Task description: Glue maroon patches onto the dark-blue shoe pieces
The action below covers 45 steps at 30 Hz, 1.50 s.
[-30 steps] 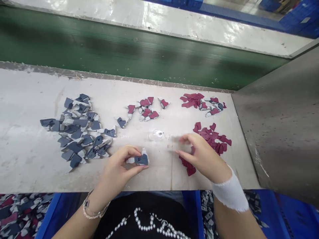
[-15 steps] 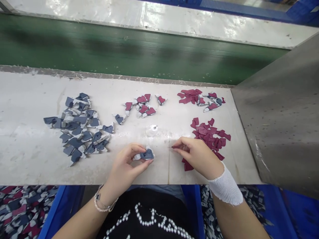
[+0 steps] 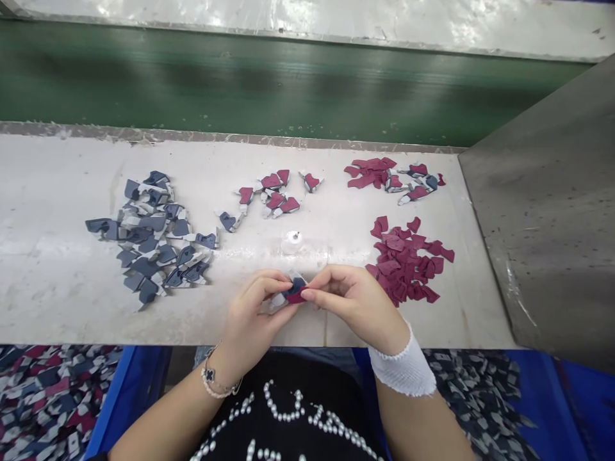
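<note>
My left hand (image 3: pixel 262 307) pinches a small grey-and-white moulded part (image 3: pixel 296 283) above the table's front half. Against that part, the fingers of my right hand (image 3: pixel 353 298) grip a flat maroon piece (image 3: pixel 295 296), partly hidden by the fingertips. To the right lies a heap of loose maroon pieces (image 3: pixel 408 262). A large heap of grey-and-white parts (image 3: pixel 154 237) covers the table's left side. Beyond my hands stands a small white bottle (image 3: pixel 293 242) with a dark tip. Farther back sits a group of grey parts with maroon pieces on them (image 3: pixel 276 195).
More maroon pieces (image 3: pixel 369 171) and several mixed parts (image 3: pixel 418 186) lie at the back right. A metal panel (image 3: pixel 548 211) bounds the table (image 3: pixel 62 288) on the right, and a green belt (image 3: pixel 230 89) runs behind. Blue bins (image 3: pixel 113 403) filled with parts stand below the front edge.
My right hand has moved left from beside the maroon heap, bringing the maroon piece to the part in my left hand. The grey part has tilted. The camera view has shifted slightly.
</note>
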### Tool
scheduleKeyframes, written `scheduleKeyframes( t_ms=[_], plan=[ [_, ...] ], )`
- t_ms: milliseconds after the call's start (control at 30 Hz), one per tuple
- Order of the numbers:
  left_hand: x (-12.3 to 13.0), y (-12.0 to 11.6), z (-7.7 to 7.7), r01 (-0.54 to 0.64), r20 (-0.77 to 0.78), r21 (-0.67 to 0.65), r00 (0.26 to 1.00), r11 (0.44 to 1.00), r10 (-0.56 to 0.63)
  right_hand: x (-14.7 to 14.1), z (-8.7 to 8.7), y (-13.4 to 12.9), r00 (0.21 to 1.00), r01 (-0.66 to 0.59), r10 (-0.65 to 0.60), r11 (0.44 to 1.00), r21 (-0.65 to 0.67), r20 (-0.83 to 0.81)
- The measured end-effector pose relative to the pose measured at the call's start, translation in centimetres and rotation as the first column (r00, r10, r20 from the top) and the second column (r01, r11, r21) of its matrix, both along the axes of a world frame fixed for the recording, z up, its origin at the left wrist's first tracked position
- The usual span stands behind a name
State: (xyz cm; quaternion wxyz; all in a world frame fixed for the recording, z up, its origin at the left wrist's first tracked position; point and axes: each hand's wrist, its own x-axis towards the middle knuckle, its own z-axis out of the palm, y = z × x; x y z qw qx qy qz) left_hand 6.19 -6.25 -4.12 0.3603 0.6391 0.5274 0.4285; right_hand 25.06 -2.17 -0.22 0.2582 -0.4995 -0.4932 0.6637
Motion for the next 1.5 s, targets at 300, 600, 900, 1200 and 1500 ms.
scheduleKeyframes(
  t_ms=[300,600,900,1200,1500],
  plan=[
    [0.0,0.1,0.8,0.026,0.031,0.032,0.999,0.999,-0.027,-0.2,0.4,0.1,0.997,0.021,-0.021,1.000,0.010,0.072],
    [-0.9,0.1,1.4,0.095,0.151,0.060,0.983,0.994,-0.103,0.3,0.3,0.7,0.984,-0.161,0.161,0.987,0.004,-0.074],
    [-1.5,-0.2,2.1,0.122,0.134,0.089,0.982,0.988,-0.134,-0.3,1.8,-0.3,0.971,-0.239,0.237,0.944,0.228,0.037],
    [-1.6,0.2,2.4,0.137,0.068,0.179,0.986,0.974,-0.152,-0.7,2.3,-0.9,0.964,-0.257,0.223,0.924,0.284,0.147],
    [-1.8,-0.3,2.0,0.125,0.095,0.203,0.985,0.971,-0.147,-1.9,2.9,-1.6,0.925,-0.313,0.223,0.906,0.283,0.308]
  ],
)
